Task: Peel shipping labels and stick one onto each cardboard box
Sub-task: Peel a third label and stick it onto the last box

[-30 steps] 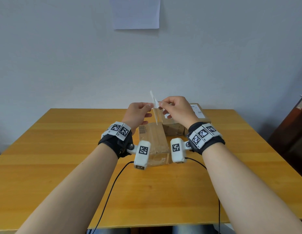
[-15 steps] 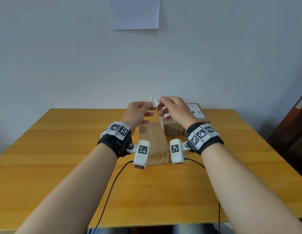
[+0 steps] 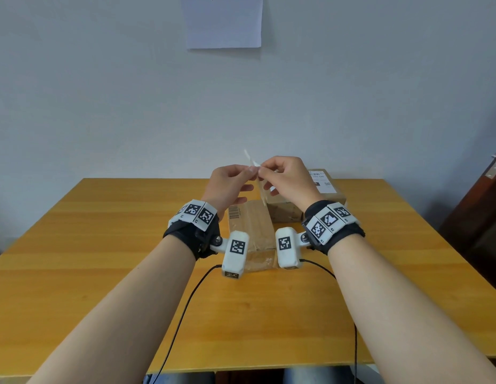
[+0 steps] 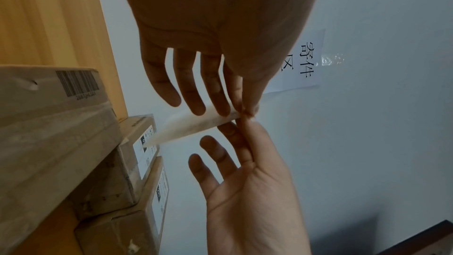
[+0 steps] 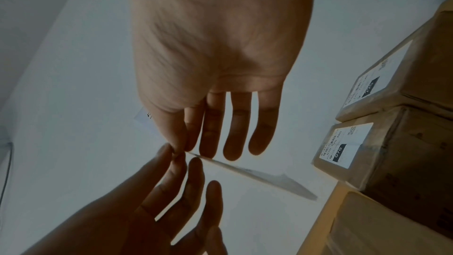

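**Two hands pick at the corner of a sticker sheet**

On the left is the bare wooden table (image 3: 88,245). The left hand (image 3: 227,187) is held up over it. Its thumb and first finger pinch the top corner of a thin white label (image 3: 261,189). The other fingers (image 4: 169,92) are spread out and hold nothing.

The label hangs in the air between the two hands, above the boxes. It is seen almost edge on, so it looks like a thin strip. It looks very light and bendy, like paper. I think it would flop or curl if held by one corner only. The sticky side could stick to itself or to a finger, so it is best held by the edges and kept a little tight. I cannot tell if the backing has come apart yet.

Under the hands lies a long brown box (image 3: 252,231) with a barcode (image 3: 234,212) on top. It has no white label yet, so I think this one goes there.

Next comes the right hand (image 3: 288,181). It pinches the same top corner, right beside the left fingertips. Its other fingers are spread too.

Behind it sit two more boxes (image 5: 363,154), touching side by side. Each one has a white label on top already.
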`<action>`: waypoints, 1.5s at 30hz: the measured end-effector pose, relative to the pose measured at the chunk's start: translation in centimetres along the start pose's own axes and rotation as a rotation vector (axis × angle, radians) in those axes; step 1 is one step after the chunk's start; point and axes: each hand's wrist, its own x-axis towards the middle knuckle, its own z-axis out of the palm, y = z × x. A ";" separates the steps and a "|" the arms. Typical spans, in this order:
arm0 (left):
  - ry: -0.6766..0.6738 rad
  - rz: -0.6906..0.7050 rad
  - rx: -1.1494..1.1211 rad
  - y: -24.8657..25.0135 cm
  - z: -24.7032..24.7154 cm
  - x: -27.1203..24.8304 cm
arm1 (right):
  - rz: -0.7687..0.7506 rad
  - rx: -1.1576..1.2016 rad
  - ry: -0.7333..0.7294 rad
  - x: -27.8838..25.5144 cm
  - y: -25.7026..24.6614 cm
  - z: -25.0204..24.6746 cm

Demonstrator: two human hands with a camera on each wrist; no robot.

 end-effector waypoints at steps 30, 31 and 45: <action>-0.038 -0.049 0.059 -0.3 -0.3 0.2 | 0.132 -0.044 -0.111 0.1 0.1 -2.3; -0.042 -0.052 0.059 -0.3 -0.3 0.2 | 0.135 -0.043 -0.113 0.2 0.1 -2.3; -0.044 -0.069 0.064 -0.5 -0.7 0.1 | 0.158 -0.052 -0.114 0.0 0.1 -2.5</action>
